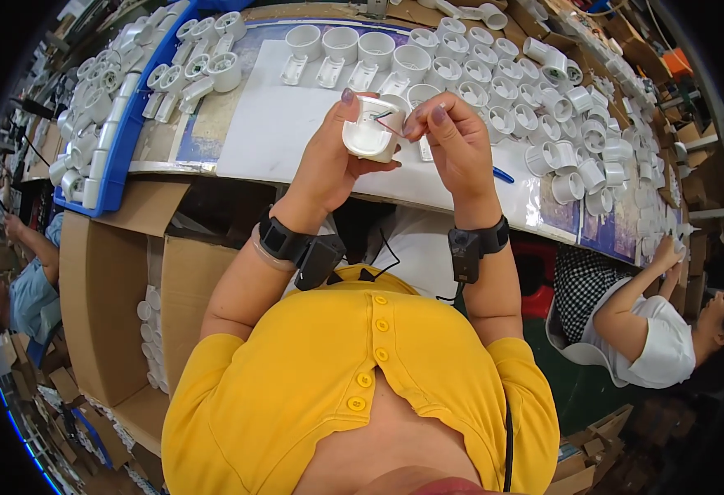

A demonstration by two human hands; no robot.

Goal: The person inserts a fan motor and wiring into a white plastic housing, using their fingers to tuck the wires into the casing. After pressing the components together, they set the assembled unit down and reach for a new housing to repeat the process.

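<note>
My left hand (327,165) is closed around a white plastic housing (370,148), a cup-like part with a rounded lip, held tilted above the near edge of the worktable. Thin wires (388,124), one of them reddish, stick out of its hollow. At its right side, my right hand (461,144) pinches at the wire ends between thumb and forefinger; the very tips are too small to make out. Just beyond my hands stands a row of white round cups (340,45), with small white moulded pieces (330,73) lying in front of them.
Many white cups (545,130) crowd the table's right side, near a blue pen (503,175). At left are a blue tray (118,153) of white parts and an open cardboard box (102,289). One person (646,330) works at right; another (32,280) is at far left.
</note>
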